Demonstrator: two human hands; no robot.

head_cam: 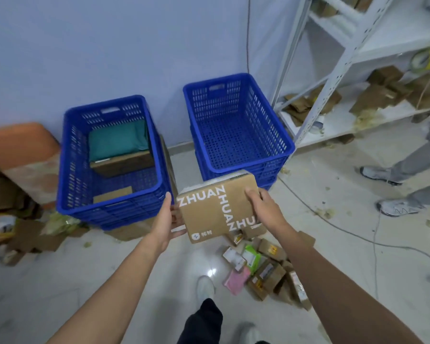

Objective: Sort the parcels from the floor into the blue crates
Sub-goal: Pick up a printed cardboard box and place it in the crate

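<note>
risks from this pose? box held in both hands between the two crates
1. The hands, left and right, grip only the ZHUAN box by its edges; it could slip onto the floor pile.
2. It hangs between the left crate and the empty right crate: a wrong sort is possible.
3. A cable crosses the floor: trip hazard.

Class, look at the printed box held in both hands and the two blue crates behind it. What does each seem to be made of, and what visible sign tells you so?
Printed box: seems brown cardboard, matte, with white printed lettering and folded edges. Blue crates, left and right: likely moulded plastic, slightly glossy, with uniform colour, perforated walls and moulded handle slots.
</note>
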